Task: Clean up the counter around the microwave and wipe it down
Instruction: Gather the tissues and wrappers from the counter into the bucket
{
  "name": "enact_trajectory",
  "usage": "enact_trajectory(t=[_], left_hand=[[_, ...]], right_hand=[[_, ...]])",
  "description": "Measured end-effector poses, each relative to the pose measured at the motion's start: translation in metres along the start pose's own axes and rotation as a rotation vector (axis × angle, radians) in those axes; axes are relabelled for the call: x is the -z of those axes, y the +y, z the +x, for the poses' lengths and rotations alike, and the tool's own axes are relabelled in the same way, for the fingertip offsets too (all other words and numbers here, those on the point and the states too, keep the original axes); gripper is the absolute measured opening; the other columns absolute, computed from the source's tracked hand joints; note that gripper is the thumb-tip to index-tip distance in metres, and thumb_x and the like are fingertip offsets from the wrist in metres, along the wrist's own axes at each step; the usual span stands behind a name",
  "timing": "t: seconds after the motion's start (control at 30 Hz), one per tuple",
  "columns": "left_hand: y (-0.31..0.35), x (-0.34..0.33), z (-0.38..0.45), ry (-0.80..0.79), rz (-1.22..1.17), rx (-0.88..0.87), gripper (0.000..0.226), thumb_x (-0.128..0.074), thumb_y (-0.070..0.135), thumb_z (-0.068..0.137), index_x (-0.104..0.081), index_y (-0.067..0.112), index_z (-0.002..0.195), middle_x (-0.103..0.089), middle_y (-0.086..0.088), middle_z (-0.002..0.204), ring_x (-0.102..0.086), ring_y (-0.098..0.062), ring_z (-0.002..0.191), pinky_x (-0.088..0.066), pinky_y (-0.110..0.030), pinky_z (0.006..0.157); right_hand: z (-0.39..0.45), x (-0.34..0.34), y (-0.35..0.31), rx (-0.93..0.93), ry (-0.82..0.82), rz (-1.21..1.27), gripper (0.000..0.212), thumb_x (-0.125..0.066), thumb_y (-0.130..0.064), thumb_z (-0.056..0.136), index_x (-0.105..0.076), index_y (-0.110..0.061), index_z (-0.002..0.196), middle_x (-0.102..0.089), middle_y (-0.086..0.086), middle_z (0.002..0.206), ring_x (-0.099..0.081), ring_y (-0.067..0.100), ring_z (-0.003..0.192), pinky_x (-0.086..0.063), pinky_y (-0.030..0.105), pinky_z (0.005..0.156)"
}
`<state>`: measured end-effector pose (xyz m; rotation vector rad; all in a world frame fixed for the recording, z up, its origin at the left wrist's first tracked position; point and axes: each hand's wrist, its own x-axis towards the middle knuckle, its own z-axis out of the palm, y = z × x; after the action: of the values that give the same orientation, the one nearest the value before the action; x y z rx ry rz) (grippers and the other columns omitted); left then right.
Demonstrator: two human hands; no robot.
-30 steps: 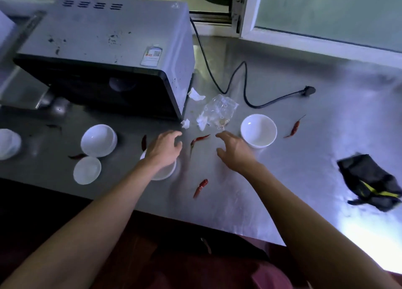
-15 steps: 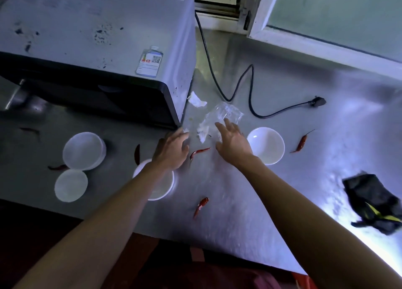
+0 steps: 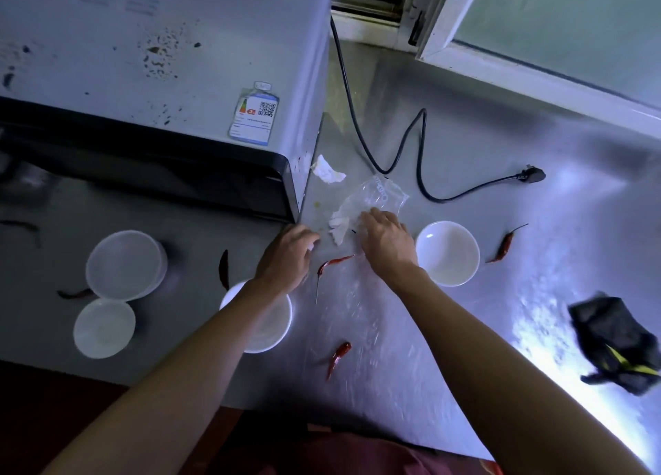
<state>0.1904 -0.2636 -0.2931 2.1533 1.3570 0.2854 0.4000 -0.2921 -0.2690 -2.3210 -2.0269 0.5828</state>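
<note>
Both hands have reached farther in since the earlier frames — the right hand (image 3: 388,242) went from hovering near the bowl to landing on the clear plastic bag (image 3: 379,197), and the left hand (image 3: 288,256) moved up beside the near right corner of the microwave (image 3: 161,81).

Right hand: fingers curled down onto the bag's near edge, looks like a grab starting; full pinch not clear. Left hand: loosely bent, fingertips on a small white scrap, can't tell if it's held.

Progress, my read: barely begun. Nothing collected yet, counter (image 3: 483,331) not wiped, cloth untouched.

Counts, near to far:
- red chilies, 6 — one nearest (image 3: 338,358), one far-left by the containers (image 3: 73,293), a dark one (image 3: 224,269), one between the hands (image 3: 332,263), one right of the bowl (image 3: 504,244), one dim at the left edge (image 3: 21,225)
- dark cloth (image 3: 618,346), 1, near right
- white round dishes, 4 — small lid (image 3: 104,328), bowl under the left forearm (image 3: 272,326), clear tub (image 3: 125,264), bowl at right (image 3: 447,253)
- white tissue wads, 2 clear — one by the bag (image 3: 339,226), one farther (image 3: 327,170)
- plastic bag, 1
- power cord (image 3: 422,145), 1, unplugged, far side
</note>
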Motion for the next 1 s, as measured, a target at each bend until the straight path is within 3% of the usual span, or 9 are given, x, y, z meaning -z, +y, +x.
enact_trajectory(t=[0.07, 0.13, 0.27, 0.47, 0.53, 0.63, 0.8, 0.87, 1.0], left_hand=[[-0.002, -0.003, 0.002, -0.011, -0.011, -0.004, 0.032, -0.054, -0.010, 0.081, -0.069, 0.012, 0.099, -0.062, 0.000, 0.096, -0.055, -0.020, 0.094, -0.053, -0.040, 0.075], [0.000, -0.003, 0.002, -0.012, -0.012, -0.023, 0.030, -0.055, -0.010, 0.081, -0.069, 0.012, 0.096, -0.061, 0.000, 0.092, -0.053, -0.018, 0.092, -0.052, -0.040, 0.073], [0.008, -0.002, 0.003, 0.031, -0.008, -0.074, 0.019, -0.058, -0.001, 0.087, -0.071, 0.012, 0.089, -0.061, -0.001, 0.087, -0.053, -0.020, 0.088, -0.050, -0.038, 0.070], [0.023, 0.001, 0.015, 0.046, -0.018, -0.193, 0.017, -0.067, -0.004, 0.081, -0.076, 0.011, 0.082, -0.063, -0.002, 0.081, -0.055, -0.024, 0.086, -0.049, -0.032, 0.068], [0.029, -0.002, 0.022, 0.054, -0.045, -0.217, 0.016, -0.069, -0.005, 0.080, -0.075, 0.009, 0.079, -0.065, -0.002, 0.084, -0.057, -0.024, 0.089, -0.052, -0.035, 0.074], [0.036, -0.006, 0.034, 0.072, -0.022, -0.235, 0.013, -0.074, -0.001, 0.079, -0.076, 0.012, 0.078, -0.067, -0.001, 0.095, -0.058, -0.024, 0.096, -0.052, -0.038, 0.085], [0.039, -0.016, 0.048, 0.049, 0.036, -0.194, 0.019, -0.073, -0.001, 0.080, -0.079, 0.017, 0.083, -0.069, -0.002, 0.111, -0.057, -0.025, 0.102, -0.054, -0.044, 0.081], [0.035, -0.019, 0.051, 0.036, 0.039, -0.187, 0.023, -0.072, -0.001, 0.080, -0.080, 0.019, 0.087, -0.070, -0.003, 0.113, -0.058, -0.028, 0.101, -0.054, -0.045, 0.082], [0.030, -0.021, 0.054, 0.043, 0.051, -0.219, 0.025, -0.074, -0.002, 0.076, -0.080, 0.019, 0.087, -0.071, -0.001, 0.100, -0.059, -0.030, 0.091, -0.054, -0.043, 0.076]], right_hand=[[-0.001, -0.002, 0.001, -0.004, 0.031, 0.015, 0.009, -0.050, -0.005, 0.093, -0.056, -0.009, 0.099, -0.061, 0.007, 0.105, -0.053, 0.033, 0.111, -0.045, 0.041, 0.081], [-0.002, -0.001, 0.002, -0.010, 0.049, 0.024, 0.009, -0.051, -0.002, 0.091, -0.052, -0.010, 0.087, -0.060, 0.008, 0.091, -0.057, 0.034, 0.096, -0.044, 0.038, 0.067], [-0.006, 0.008, 0.005, -0.052, 0.076, 0.090, 0.013, -0.047, -0.007, 0.093, -0.043, -0.011, 0.081, -0.052, 0.006, 0.078, -0.049, 0.037, 0.070, -0.035, 0.035, 0.055], [-0.018, 0.031, 0.014, -0.087, 0.237, 0.342, 0.007, -0.050, -0.005, 0.087, -0.054, -0.010, 0.088, -0.056, 0.006, 0.071, -0.047, 0.036, 0.065, -0.040, 0.036, 0.053], [-0.025, 0.037, 0.016, -0.086, 0.278, 0.400, 0.014, -0.054, -0.007, 0.089, -0.064, -0.008, 0.100, -0.067, 0.012, 0.081, -0.058, 0.038, 0.071, -0.051, 0.041, 0.061], [-0.035, 0.043, 0.021, -0.113, 0.312, 0.450, 0.020, -0.058, -0.004, 0.088, -0.067, -0.007, 0.105, -0.070, 0.015, 0.083, -0.062, 0.038, 0.073, -0.053, 0.044, 0.066], [-0.043, 0.041, 0.028, -0.148, 0.299, 0.517, 0.025, -0.059, -0.007, 0.091, -0.069, -0.015, 0.113, -0.073, 0.007, 0.086, -0.065, 0.026, 0.074, -0.041, 0.026, 0.067], [-0.045, 0.038, 0.030, -0.158, 0.310, 0.534, 0.025, -0.060, -0.011, 0.093, -0.069, -0.016, 0.115, -0.074, 0.005, 0.089, -0.067, 0.024, 0.077, -0.044, 0.026, 0.071], [-0.046, 0.035, 0.032, -0.189, 0.358, 0.579, 0.022, -0.061, -0.016, 0.095, -0.069, -0.017, 0.115, -0.073, 0.002, 0.088, -0.064, 0.022, 0.078, -0.044, 0.025, 0.073]])
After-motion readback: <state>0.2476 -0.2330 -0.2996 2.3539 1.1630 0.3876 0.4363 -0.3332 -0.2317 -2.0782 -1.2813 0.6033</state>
